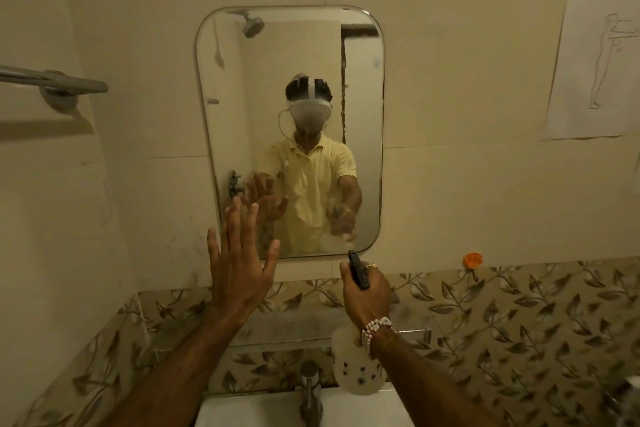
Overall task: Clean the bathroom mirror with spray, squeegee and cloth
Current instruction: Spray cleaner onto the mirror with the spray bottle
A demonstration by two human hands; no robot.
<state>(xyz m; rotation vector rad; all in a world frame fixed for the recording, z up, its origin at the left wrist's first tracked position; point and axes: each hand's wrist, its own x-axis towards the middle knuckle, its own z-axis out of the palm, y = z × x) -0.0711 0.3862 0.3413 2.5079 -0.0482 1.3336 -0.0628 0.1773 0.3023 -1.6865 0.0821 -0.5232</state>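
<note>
A rounded rectangular mirror [294,80] hangs on the cream tiled wall ahead, its glass hazy and streaked. My right hand [367,291] grips a spray bottle [356,374] with a black nozzle, aimed at the mirror's lower right corner. The bottle's pale, flower-printed body hangs below my wrist. My left hand [239,267] is raised flat with fingers spread, just in front of the mirror's lower left corner, holding nothing. No squeegee or cloth is in sight.
A white sink [249,409] with a chrome tap [310,392] sits below, under a glass shelf [277,340]. A metal towel rail [55,80] sticks out at left. A paper sketch [599,62] and an orange hook [472,260] are on the right wall.
</note>
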